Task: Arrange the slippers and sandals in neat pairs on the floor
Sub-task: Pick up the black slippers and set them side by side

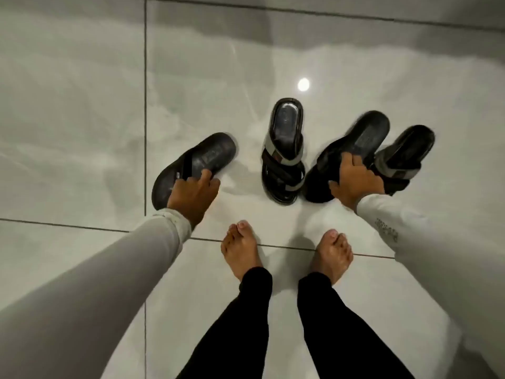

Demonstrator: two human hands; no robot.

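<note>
My left hand point(192, 196) grips a dark flat slipper point(210, 155) by its strap, left of centre, its heel pointing up and to the right. My right hand point(356, 181) holds a matching dark slipper point(360, 138) at its toe end. Between them a black sandal with grey straps point(284, 151) stands on the floor, heel away from me. Its twin sandal point(407, 151) lies at the far right, partly behind the slipper in my right hand.
Glossy grey-white floor tiles point(82, 105) with dark grout lines fill the view. My two bare feet point(240, 250) point(332, 253) stand just below the footwear. A ceiling light reflects as a bright spot point(303, 84) beyond the sandals.
</note>
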